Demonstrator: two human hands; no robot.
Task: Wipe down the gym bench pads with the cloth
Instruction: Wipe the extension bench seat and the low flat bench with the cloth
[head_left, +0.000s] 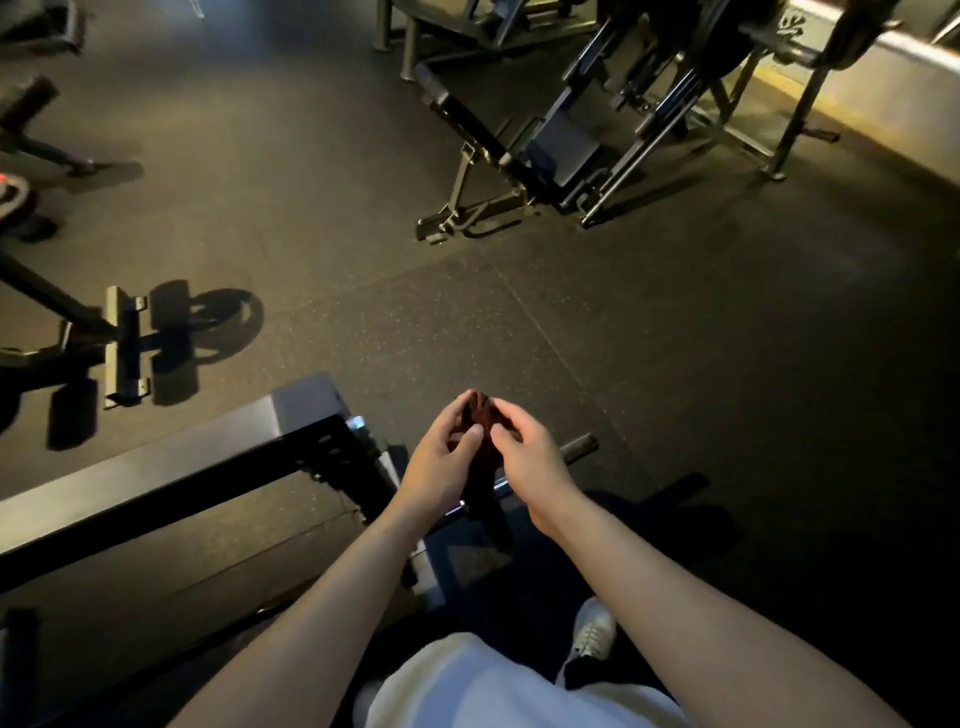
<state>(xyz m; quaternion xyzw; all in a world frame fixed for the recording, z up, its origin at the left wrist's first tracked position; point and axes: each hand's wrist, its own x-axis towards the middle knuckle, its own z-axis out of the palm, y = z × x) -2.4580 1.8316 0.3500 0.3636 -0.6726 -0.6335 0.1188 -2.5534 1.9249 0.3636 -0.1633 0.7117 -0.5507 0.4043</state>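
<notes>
White shorts (493, 691) lying nearest. Left hand (439, 460) and right hand (532, 460): fingers curling round dark cloth (480, 418), holding it bunched mid-air, just beyond right end of bench pad (171, 462). Cloth not touching pad; wiping seemingly still pending.

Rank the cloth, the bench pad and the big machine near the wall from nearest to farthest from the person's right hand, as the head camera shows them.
1. Cloth: pinched in the right hand itself and shared with the left hand.
2. Bench pad: low down, stretching away to the left.
3. Big machine: far ahead across the floor, towards the right.
</notes>
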